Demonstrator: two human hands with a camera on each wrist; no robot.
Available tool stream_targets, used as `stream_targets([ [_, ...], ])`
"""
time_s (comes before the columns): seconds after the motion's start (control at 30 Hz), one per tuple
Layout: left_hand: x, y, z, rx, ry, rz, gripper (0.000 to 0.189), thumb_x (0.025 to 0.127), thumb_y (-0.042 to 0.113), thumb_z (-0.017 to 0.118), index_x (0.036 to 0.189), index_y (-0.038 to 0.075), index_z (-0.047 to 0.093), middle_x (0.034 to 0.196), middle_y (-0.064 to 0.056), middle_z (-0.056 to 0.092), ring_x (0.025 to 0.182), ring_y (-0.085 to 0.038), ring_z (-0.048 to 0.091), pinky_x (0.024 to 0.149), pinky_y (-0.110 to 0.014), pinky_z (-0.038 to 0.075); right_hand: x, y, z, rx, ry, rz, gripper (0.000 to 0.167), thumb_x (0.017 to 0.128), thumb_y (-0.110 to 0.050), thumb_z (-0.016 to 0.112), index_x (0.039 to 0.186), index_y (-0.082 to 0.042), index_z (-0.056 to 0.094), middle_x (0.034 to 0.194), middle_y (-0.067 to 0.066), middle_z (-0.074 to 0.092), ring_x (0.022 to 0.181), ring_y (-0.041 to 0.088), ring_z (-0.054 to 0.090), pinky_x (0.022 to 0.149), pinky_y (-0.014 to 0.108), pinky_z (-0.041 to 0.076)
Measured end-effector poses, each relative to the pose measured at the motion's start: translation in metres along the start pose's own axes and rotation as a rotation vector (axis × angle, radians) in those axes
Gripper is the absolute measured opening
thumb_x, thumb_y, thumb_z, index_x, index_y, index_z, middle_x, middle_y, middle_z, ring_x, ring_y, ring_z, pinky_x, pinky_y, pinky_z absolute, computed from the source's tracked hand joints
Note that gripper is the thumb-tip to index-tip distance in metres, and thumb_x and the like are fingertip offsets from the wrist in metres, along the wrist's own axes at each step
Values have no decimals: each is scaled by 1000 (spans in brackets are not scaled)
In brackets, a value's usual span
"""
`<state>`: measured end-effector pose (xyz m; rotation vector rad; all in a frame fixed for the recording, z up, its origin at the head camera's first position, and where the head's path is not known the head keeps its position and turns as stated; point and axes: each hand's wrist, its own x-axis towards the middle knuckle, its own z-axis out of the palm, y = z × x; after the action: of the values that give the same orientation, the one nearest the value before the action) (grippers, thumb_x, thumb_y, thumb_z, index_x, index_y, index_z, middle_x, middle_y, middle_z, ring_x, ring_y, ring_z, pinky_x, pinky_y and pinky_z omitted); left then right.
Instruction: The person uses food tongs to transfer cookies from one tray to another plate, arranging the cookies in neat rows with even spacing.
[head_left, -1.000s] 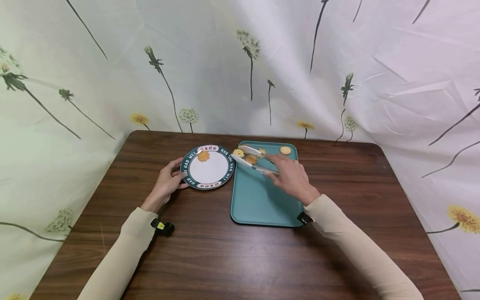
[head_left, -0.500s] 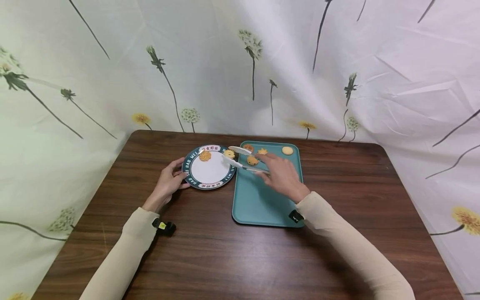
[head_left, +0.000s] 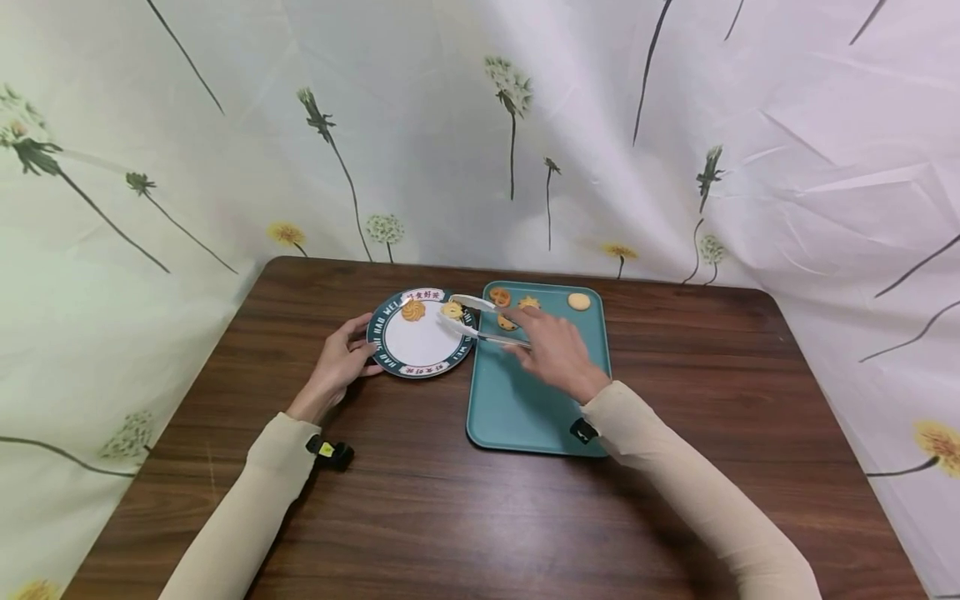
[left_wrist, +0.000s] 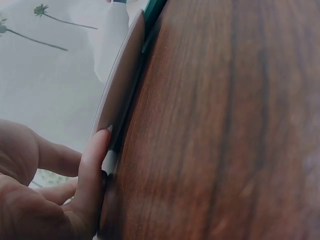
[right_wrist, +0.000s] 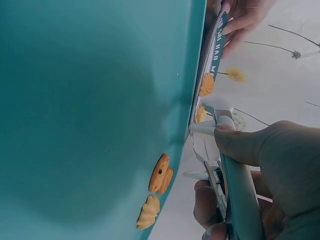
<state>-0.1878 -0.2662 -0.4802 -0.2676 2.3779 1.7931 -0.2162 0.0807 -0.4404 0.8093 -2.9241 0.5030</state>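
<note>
Head view, tongs (head_left: 482, 336) (white-tipped), in right fingers (head_left: 529, 321)

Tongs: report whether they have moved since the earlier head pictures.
Yes. Against the tray, the tongs have moved left: their tips, by its far left corner a second ago, now reach over the plate.

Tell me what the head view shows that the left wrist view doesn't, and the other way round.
Only the head view shows the cookies, both sleeves, the lettered face of the plate, and the right hand clearly.

Only the left wrist view shows the plate's underside.

Both show the left hand holding the plate, part of the tongs, the teal tray, the wooden tabletop and the flowered backdrop.
</note>
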Motion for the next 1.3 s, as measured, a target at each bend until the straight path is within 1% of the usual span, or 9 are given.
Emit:
stream_targets([
  [0.23,1,0,-1,-11,-2,-14,63,109,2,44,167,12,23,166,-23,27,137,-38,48,83,-23,67,6,-4,3,-10,12,-25,60,96,-36,76,151,-22,56,128,10,71,47,17,46,35,25,32],
  [0.47,3,-3,0,-12,0,-14,63,109,3,44,167,13,22,167,-22,27,136,-37,49,82,-22,66,11,-9,8,-35,17,-54,61,96,-36,77,151,-23,55,127,8,72,58,16,53,40,25,37],
  [0.57,3,-3,0,-14,0,-14,63,109,3,44,167,13,23,167,-22,27,136,-36,49,82,-22,66,13,-10,9,-40,16,-61,60,96,-35,77,151,-22,56,125,7,72,59,16,54,40,25,38],
  [0.87,2,0,0,-13,-3,-22,62,109,4,44,167,13,23,165,-23,28,135,-36,49,83,-23,67,16,-10,9,-40,10,-53,60,97,-34,75,152,-21,55,133,9,69,50,15,46,37,24,33],
  [1.3,1,1,-1,-7,-4,-26,63,109,4,44,167,13,22,165,-23,28,134,-36,49,82,-22,66,17,-11,9,-60,13,-60,59,97,-35,75,151,-20,55,127,7,69,54,16,50,39,25,35],
])
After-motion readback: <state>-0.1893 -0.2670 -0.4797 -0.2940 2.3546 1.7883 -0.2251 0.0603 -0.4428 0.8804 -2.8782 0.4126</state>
